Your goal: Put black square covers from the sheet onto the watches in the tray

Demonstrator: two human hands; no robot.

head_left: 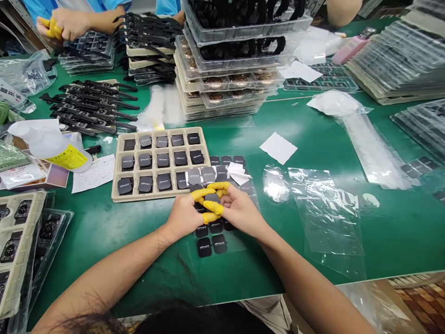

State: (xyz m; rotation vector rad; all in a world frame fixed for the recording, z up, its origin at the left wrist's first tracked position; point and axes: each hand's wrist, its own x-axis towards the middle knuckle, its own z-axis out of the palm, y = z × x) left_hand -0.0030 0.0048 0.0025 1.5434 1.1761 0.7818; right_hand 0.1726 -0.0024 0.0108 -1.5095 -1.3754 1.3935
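My left hand [184,215] and my right hand [243,211] meet over the front middle of the table. Yellow finger cots cover several fingertips. Pinched between both hands is a small dark rounded-square piece, probably a watch body [212,198], partly hidden by the fingers. Beneath them lies a clear sheet of black rounded-square film stickers [219,243] with white lettering. A crumpled white paper [239,173] rests near its far edge. Left of the sheet sits a beige tray [115,185], whose compartments hold dark square watch bodies, many showing white lettering.
Tall stacked trays [215,35] stand behind. Black-strapped watches [93,106] lie at left, near a white bottle [52,144]. Clear bags [330,218] and a white paper square [278,147] are at right. More watch trays [38,218] occupy the left edge. A co-worker's hands [69,23] show at top left.
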